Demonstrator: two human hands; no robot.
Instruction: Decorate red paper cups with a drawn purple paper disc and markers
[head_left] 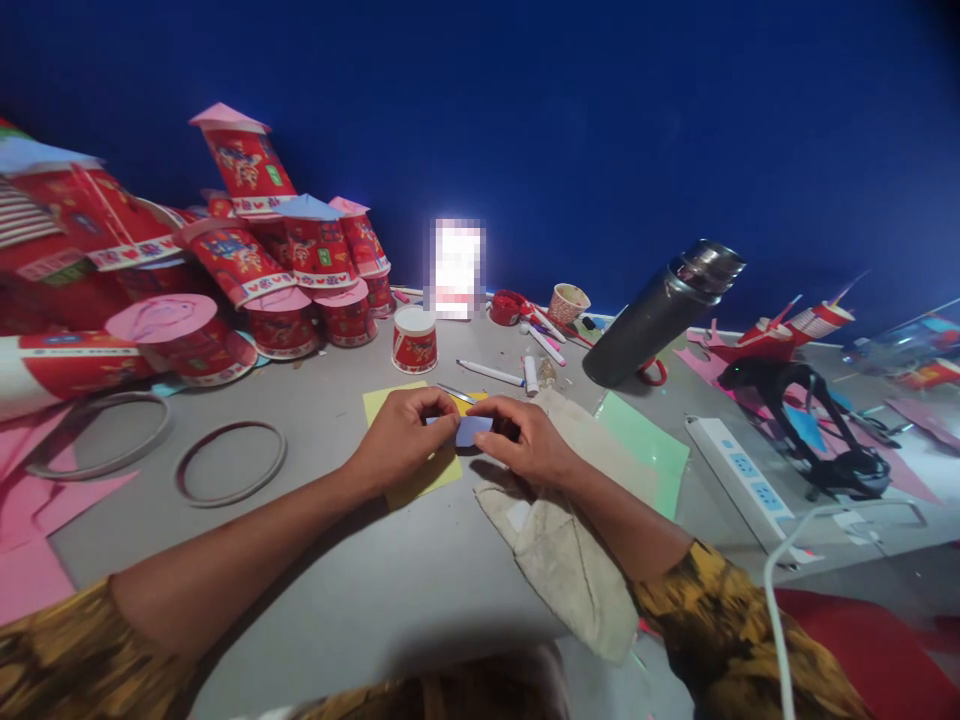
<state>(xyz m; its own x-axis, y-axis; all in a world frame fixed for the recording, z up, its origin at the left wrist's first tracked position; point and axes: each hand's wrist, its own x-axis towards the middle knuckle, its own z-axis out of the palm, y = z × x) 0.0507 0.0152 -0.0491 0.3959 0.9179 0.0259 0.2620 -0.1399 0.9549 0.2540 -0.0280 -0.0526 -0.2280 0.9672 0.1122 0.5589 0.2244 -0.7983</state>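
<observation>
Grey table (322, 590), dk-blue wall (600, 120) behind its far edge. Approx. mid-table, betw. near & far edges: small pale-blue paper piece (470, 432), L hand (405, 440) pinching one end, R hand (534, 440) the other, both grips narrow. Yellow sheet (439, 480) below L hand; cloth (574, 590) under R forearm, twd. near edge. Red paper cup (415, 350) nearer far edge.

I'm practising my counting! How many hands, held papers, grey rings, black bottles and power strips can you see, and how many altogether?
Left hand and right hand: 2
Held paper: 1
Grey rings: 2
Black bottle: 1
Power strip: 1
Total: 7
</observation>
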